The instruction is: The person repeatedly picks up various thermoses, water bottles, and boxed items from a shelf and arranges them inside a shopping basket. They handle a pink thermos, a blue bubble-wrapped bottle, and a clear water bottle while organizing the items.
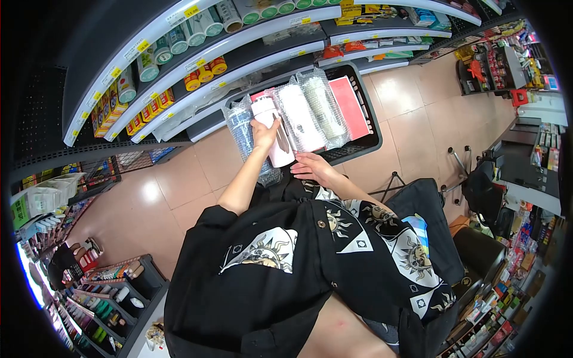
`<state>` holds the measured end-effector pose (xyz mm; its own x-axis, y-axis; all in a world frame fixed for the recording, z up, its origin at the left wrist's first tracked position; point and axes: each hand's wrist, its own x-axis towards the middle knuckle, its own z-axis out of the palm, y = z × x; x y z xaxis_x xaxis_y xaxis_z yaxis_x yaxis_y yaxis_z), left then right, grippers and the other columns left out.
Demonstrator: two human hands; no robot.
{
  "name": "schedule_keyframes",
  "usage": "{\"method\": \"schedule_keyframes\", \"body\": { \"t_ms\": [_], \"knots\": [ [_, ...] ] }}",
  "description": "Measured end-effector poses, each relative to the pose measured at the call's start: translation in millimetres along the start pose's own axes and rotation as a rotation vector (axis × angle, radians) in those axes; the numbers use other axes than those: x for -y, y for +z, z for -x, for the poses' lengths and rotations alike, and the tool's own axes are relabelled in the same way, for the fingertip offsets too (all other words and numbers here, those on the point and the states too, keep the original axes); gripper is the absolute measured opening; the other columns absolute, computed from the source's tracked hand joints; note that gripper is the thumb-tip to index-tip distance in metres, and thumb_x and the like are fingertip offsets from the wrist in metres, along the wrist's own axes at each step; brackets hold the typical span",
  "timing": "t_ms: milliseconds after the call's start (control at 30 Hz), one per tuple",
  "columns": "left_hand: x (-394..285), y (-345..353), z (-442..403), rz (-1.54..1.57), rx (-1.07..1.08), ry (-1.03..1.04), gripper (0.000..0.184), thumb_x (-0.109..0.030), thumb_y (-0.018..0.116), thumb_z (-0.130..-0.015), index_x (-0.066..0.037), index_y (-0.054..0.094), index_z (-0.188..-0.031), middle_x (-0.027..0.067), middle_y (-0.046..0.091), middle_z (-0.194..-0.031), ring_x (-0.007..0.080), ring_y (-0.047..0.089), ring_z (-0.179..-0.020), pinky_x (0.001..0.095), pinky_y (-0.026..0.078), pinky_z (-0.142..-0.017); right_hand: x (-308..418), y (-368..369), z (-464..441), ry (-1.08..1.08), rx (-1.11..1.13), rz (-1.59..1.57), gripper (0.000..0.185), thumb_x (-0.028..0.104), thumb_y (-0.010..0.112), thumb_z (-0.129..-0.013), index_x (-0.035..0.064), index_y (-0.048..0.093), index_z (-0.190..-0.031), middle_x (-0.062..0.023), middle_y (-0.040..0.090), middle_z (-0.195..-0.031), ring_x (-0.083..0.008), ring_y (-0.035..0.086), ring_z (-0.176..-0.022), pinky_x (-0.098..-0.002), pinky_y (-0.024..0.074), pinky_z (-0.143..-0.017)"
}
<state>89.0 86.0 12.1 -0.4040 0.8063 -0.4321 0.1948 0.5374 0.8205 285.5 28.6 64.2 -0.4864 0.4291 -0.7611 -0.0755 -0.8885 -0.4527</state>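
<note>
My left hand [264, 133] is wrapped round the upper part of a pale pink-white water bottle [281, 150], which has a dark stripe down its side. My right hand [316, 169] is by the bottle's lower end, fingers stretched out; whether they touch it I cannot tell. Left of the bottle lies a bubble-wrapped dark blue bottle [242, 128]. On the right are a bubble-wrapped white bottle [300, 116] and a bubble-wrapped pale green bottle [324, 107]. A flat red box [351, 107] lies beside them in a black crate [373, 138].
Curved store shelves [239, 48] rise just beyond the crate, holding cups, yellow boxes and orange-lidded jars. A folding chair [427, 221] stands at my right. A grey rack [128, 292] of small bottles stands at lower left. Tiled floor [412, 107] runs between the shelves.
</note>
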Motion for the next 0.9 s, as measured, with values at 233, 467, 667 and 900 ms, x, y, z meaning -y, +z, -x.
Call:
{"method": "schedule_keyframes", "body": {
  "t_ms": [233,467,667,900],
  "knots": [
    [-0.5,16.3,5.8,-0.261,-0.144,0.007,0.090,-0.050,0.068,-0.076,0.016,0.026,-0.123,0.0392,0.036,-0.119,0.0508,0.039,-0.114,0.0480,0.033,-0.101,24.2,-33.2,22.6,-0.456,-0.105,0.089,0.032,0.010,0.058,-0.090,0.0013,0.052,-0.120,-0.0089,0.065,-0.098,-0.0149,0.063,-0.089,-0.0259,0.0502,-0.079],
    [0.6,26.4,19.3,-0.363,-0.273,0.176,0.081,-0.022,0.060,-0.084,0.017,0.012,-0.137,0.0381,0.022,-0.136,0.0494,0.023,-0.126,0.0506,0.017,-0.109,38.2,-108.8,-17.7,-0.498,-0.625,0.325,0.049,0.014,0.067,-0.082,0.0004,0.048,-0.126,-0.0150,0.059,-0.113,-0.0212,0.059,-0.103,-0.0284,0.0475,-0.084],
    [-28.3,28.5,27.7,-0.253,-0.387,0.274,0.076,-0.011,0.058,-0.082,0.015,0.012,-0.137,0.0364,0.022,-0.137,0.0481,0.021,-0.129,0.0510,0.015,-0.110,30.8,-118.6,-25.9,-0.467,-0.785,0.676,0.070,0.024,0.075,-0.071,-0.0002,0.043,-0.128,-0.0238,0.045,-0.122,-0.0355,0.046,-0.114,-0.0402,0.0377,-0.098],
    [-110.7,56.3,2.9,-0.440,-0.241,0.734,0.063,-0.016,0.058,-0.083,0.007,0.030,-0.135,0.0271,0.040,-0.132,0.0372,0.034,-0.128,0.0508,0.016,-0.111,30.3,-109.9,-27.2,-0.427,-0.769,0.807,0.085,0.029,0.078,-0.068,-0.0019,0.032,-0.132,-0.0287,0.038,-0.126,-0.0417,0.037,-0.119,-0.0443,0.0304,-0.103]
  ]
}}
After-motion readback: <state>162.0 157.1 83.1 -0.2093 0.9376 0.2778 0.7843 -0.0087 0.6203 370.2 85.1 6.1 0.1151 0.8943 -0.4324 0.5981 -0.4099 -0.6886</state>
